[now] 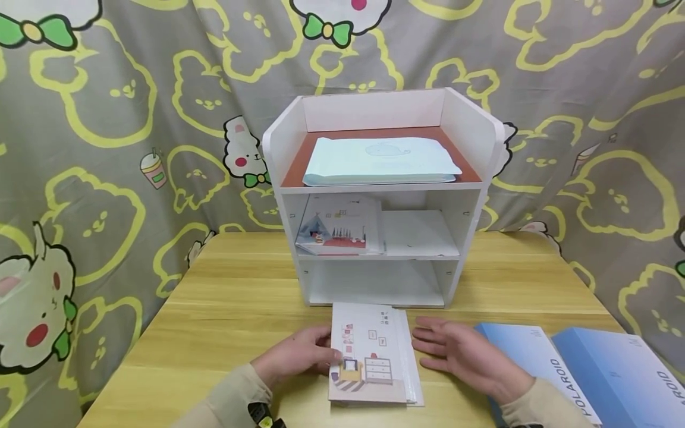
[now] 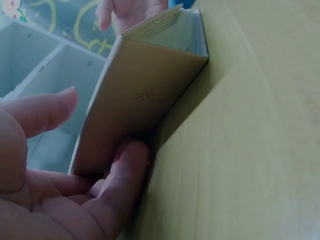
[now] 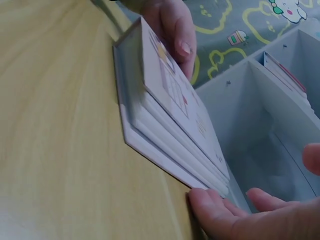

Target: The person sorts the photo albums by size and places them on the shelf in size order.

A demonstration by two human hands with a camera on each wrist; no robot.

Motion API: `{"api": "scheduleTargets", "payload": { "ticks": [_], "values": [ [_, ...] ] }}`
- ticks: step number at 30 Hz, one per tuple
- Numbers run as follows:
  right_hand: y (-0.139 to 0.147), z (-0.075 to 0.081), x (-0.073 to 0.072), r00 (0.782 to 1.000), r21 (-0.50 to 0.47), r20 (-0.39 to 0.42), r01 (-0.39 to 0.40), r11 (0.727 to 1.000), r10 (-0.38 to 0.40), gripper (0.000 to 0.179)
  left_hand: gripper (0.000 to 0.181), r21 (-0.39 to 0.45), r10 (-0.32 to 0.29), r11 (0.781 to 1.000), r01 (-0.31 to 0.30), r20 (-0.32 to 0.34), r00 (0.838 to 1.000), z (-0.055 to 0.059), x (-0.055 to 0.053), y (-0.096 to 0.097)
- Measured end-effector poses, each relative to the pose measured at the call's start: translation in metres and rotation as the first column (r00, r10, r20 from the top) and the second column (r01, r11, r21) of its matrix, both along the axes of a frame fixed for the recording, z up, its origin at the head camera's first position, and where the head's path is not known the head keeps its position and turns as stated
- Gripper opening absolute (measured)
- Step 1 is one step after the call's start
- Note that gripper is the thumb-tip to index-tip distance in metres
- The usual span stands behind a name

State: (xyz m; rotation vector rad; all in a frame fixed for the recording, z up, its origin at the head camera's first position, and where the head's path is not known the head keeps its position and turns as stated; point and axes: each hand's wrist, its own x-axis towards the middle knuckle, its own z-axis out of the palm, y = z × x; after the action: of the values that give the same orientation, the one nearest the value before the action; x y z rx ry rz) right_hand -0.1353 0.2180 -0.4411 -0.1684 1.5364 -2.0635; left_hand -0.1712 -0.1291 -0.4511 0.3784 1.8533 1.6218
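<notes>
A thick photo album [image 1: 369, 356] with a bedroom drawing on its pale cover lies flat on the table, its clear sleeves showing along the right side. At its brown spine [image 2: 135, 90] is my left hand [image 1: 299, 355]. The bent fingers [image 2: 127, 167] of that hand touch the spine low by the tabletop, while its thumb [image 2: 52, 110] stands raised, apart from the spine. Across the album, my right hand [image 1: 462, 353] is spread with the palm facing the album. Its fingertips [image 3: 202, 196] are right at the corner of the back cover.
Behind the album stands a white shelf [image 1: 377, 189]. A pale blue whale-print packet [image 1: 380, 159] lies on its top, and several illustrated albums [image 1: 342, 223] lie on the middle level. Two blue Polaroid boxes [image 1: 527, 356] [image 1: 615, 368] sit at the right of the wooden table [image 1: 214, 297].
</notes>
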Motion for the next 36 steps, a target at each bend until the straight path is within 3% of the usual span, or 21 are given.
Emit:
{"api": "scheduleTargets", "payload": {
  "ticks": [7,11,14,16,18,20,21,23,25,28,31,34,36],
  "values": [
    [-0.011,-0.002,0.004,0.997,0.024,-0.023,0.07,0.997,-0.069,0.066,0.074,0.03,0.001,1.0,0.0,-0.02,1.0,0.003,0.003,0.001],
    [-0.015,0.0,0.006,0.996,0.041,-0.043,0.074,0.996,-0.073,0.066,0.093,0.042,-0.053,0.998,0.055,-0.055,0.997,0.003,0.005,0.001],
    [-0.017,0.001,0.009,0.992,0.108,-0.122,0.049,0.993,-0.036,0.07,0.107,0.06,-0.105,0.992,0.11,-0.078,0.991,0.003,0.007,0.002],
    [-0.018,0.002,0.011,0.972,0.219,-0.236,0.046,0.975,0.007,0.073,0.112,0.068,-0.128,0.989,0.133,-0.078,0.989,0.004,0.011,0.003],
    [-0.018,0.002,0.016,0.918,0.374,-0.388,0.082,0.924,0.076,0.076,0.114,0.064,-0.142,0.987,0.148,-0.089,0.986,0.006,0.015,0.006],
    [-0.019,0.004,0.022,0.849,0.515,-0.507,0.159,0.842,0.15,0.079,0.114,0.061,-0.152,0.986,0.158,-0.094,0.984,0.008,0.02,0.008],
    [-0.02,0.006,0.025,0.815,0.56,-0.55,0.197,0.804,0.184,0.081,0.114,0.059,-0.157,0.985,0.163,-0.094,0.983,0.01,0.022,0.009],
    [-0.021,0.009,0.03,0.774,0.619,-0.589,0.247,0.746,0.233,0.085,0.113,0.039,-0.167,0.984,0.173,-0.129,0.978,0.015,0.026,0.011],
    [-0.022,0.014,0.035,0.765,0.649,-0.593,0.268,0.712,0.252,0.088,0.11,-0.014,-0.177,0.984,0.177,-0.196,0.965,0.022,0.029,0.012],
    [-0.024,0.023,0.041,0.731,0.673,-0.627,0.334,0.66,0.269,0.093,0.104,-0.095,-0.191,0.981,0.171,-0.291,0.937,0.034,0.032,0.013],
    [-0.026,0.032,0.047,0.659,0.671,-0.698,0.462,0.58,0.282,0.097,0.091,-0.135,-0.199,0.978,0.162,-0.348,0.916,0.047,0.035,0.014],
    [-0.027,0.042,0.051,0.585,0.639,-0.756,0.563,0.524,0.294,0.101,0.077,-0.092,-0.187,0.982,0.166,-0.325,0.927,0.059,0.034,0.016],
    [-0.026,0.048,0.05,0.499,0.589,-0.806,0.629,0.508,0.317,0.104,0.067,-0.053,-0.179,0.984,0.171,-0.31,0.934,0.067,0.03,0.018]
  ]
}}
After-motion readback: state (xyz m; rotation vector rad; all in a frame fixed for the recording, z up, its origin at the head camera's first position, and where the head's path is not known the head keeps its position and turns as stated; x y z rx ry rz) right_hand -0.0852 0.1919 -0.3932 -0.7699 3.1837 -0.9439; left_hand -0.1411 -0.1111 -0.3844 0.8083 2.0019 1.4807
